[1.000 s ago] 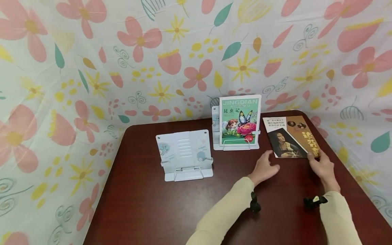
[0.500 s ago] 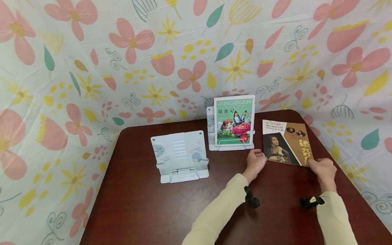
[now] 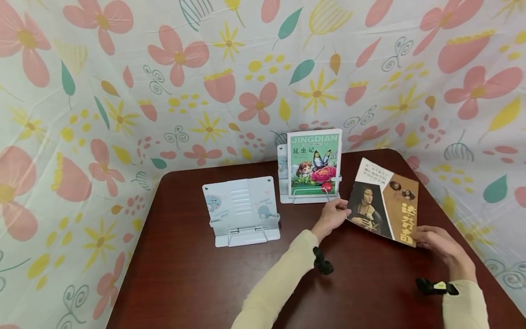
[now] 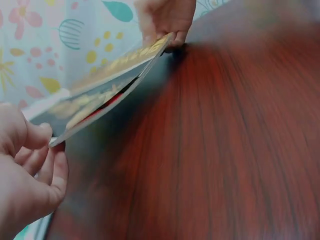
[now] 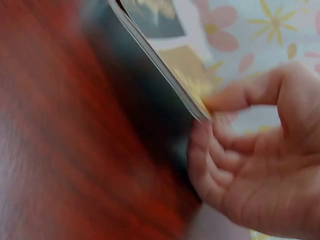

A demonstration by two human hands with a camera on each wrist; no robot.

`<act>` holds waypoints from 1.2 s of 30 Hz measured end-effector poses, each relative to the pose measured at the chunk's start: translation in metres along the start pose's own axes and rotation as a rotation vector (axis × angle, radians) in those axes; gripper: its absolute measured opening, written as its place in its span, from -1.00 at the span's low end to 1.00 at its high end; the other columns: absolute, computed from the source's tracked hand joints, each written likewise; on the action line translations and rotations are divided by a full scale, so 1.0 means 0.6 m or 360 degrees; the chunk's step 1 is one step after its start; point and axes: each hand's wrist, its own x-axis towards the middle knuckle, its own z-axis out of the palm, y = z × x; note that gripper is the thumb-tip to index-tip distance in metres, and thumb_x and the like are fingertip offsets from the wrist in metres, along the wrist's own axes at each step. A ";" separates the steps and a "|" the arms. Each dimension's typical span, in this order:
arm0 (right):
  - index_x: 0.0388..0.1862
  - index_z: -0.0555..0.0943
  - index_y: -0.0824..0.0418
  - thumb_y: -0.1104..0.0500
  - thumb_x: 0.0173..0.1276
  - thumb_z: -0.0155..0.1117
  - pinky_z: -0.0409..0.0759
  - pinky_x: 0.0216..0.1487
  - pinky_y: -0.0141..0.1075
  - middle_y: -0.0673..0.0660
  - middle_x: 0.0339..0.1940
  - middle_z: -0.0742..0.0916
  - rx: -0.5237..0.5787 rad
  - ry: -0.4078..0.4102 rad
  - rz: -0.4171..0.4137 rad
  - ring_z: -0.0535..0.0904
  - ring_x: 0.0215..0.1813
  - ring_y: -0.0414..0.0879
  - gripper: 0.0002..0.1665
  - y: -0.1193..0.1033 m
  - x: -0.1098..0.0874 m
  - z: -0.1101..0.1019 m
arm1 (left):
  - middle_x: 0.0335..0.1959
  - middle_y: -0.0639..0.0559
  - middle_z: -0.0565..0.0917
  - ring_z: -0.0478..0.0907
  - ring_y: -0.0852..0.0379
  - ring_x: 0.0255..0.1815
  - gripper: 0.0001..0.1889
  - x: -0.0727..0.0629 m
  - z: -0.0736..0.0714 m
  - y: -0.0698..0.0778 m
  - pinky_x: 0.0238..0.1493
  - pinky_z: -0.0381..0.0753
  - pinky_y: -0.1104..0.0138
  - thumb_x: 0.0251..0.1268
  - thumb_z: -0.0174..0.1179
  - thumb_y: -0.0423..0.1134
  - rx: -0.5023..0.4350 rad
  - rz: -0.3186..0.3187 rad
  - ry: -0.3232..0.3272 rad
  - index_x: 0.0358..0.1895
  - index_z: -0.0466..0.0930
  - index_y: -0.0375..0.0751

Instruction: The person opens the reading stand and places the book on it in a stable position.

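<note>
A thin paperback book (image 3: 370, 214) with a portrait on its brown, black and white cover is held up off the table, tilted, between both hands. My left hand (image 3: 332, 214) pinches its lower left corner, thumb on top and fingers beneath, as the left wrist view shows. At the lower right corner my right hand (image 3: 441, 246) grips the book the same way; in the right wrist view its thumb lies on the cover with the fingers (image 5: 205, 155) under the edge. Behind the left hand, a green insect book (image 3: 314, 164) leans upright on a white book stand (image 3: 283, 178).
Left of the green book, a second white book stand (image 3: 246, 205) stands with no book on it. The dark red wooden table (image 3: 185, 283) reaches to a floral cloth (image 3: 164, 100) hanging behind and along both sides.
The portrait book has come off the table, lifted toward the person and tilted. The left hand, first apart from the book, now pinches its left corner. The view has turned slightly right.
</note>
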 end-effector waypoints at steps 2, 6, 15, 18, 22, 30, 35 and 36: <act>0.03 0.51 0.45 0.27 0.55 0.03 0.66 -0.19 -0.43 -0.26 -0.24 0.65 0.0037 -0.0055 -0.0090 0.65 -0.21 -0.38 -0.74 0.005 -0.001 0.007 | -0.22 0.16 0.68 0.53 0.37 -0.27 -0.79 -0.006 -0.023 -0.004 -0.23 0.56 0.49 0.36 0.31 -0.34 0.0091 0.0149 -0.0078 0.01 0.71 -0.09; 0.06 0.45 0.48 0.42 0.49 0.09 0.72 -0.16 -0.39 -0.09 -0.23 0.70 0.0240 -0.0083 -0.0264 0.73 -0.18 -0.27 -0.78 0.003 -0.003 0.024 | -0.16 0.11 0.69 0.57 0.36 -0.21 -0.74 -0.016 -0.070 -0.002 -0.17 0.59 0.51 0.38 0.28 -0.36 0.0203 0.0415 -0.0215 0.07 0.67 -0.05; -0.05 0.54 0.49 0.30 0.46 0.28 0.74 -0.23 -0.34 -0.02 -0.30 0.75 -0.0120 0.0224 -0.0494 0.75 -0.26 -0.28 -0.76 -0.079 0.033 0.100 | -0.12 -0.06 0.73 0.69 0.20 -0.15 -0.62 -0.042 -0.194 -0.006 -0.15 0.65 0.46 0.35 0.27 -0.44 0.0222 0.0665 -0.0139 0.18 0.64 -0.04; -0.10 0.59 0.41 0.27 0.44 0.31 0.73 -0.25 -0.36 0.11 -0.27 0.76 -0.0257 0.0298 -0.0558 0.76 -0.27 -0.27 -0.80 -0.108 0.042 0.129 | -0.14 -0.10 0.75 0.71 0.15 -0.16 -0.67 -0.053 -0.230 -0.013 -0.14 0.67 0.45 0.37 0.27 -0.42 0.0209 0.0728 -0.0019 0.14 0.67 -0.10; -0.15 0.65 0.28 0.26 0.40 0.37 0.68 -0.29 -0.45 0.25 -0.27 0.77 -0.0343 0.0406 -0.0701 0.74 -0.31 -0.28 -0.88 -0.147 0.052 0.168 | -0.18 -0.13 0.76 0.71 0.06 -0.16 -0.77 -0.066 -0.273 -0.014 -0.14 0.68 0.43 0.34 0.29 -0.42 0.0212 0.0849 0.0175 0.02 0.73 -0.22; -0.19 0.65 0.31 0.43 0.26 0.43 0.60 -0.35 -0.60 0.28 -0.33 0.77 -0.0322 0.0537 -0.1005 0.70 -0.39 -0.33 -0.83 -0.212 0.097 0.247 | -0.32 -0.17 0.75 0.72 -0.03 -0.28 -0.75 -0.086 -0.362 -0.017 -0.21 0.73 0.35 0.21 0.35 -0.50 0.0257 0.0917 0.0447 -0.04 0.75 -0.26; -0.17 0.64 0.27 0.42 0.21 0.47 0.56 -0.31 -0.67 0.25 -0.35 0.79 -0.0305 0.0577 -0.1023 0.67 -0.39 -0.38 -0.76 -0.238 0.131 0.298 | -0.33 -0.11 0.74 0.73 0.02 -0.30 -0.72 -0.102 -0.412 -0.025 -0.21 0.75 0.32 0.23 0.35 -0.49 0.0396 0.0893 0.0621 -0.01 0.74 -0.18; -0.18 0.64 0.26 0.40 0.20 0.48 0.55 -0.31 -0.67 0.23 -0.35 0.79 -0.0306 0.0574 -0.1019 0.67 -0.38 -0.36 -0.75 -0.245 0.136 0.308 | -0.34 -0.10 0.74 0.73 0.02 -0.31 -0.73 -0.105 -0.421 -0.026 -0.22 0.76 0.31 0.23 0.35 -0.48 0.0435 0.0890 0.0663 -0.02 0.74 -0.18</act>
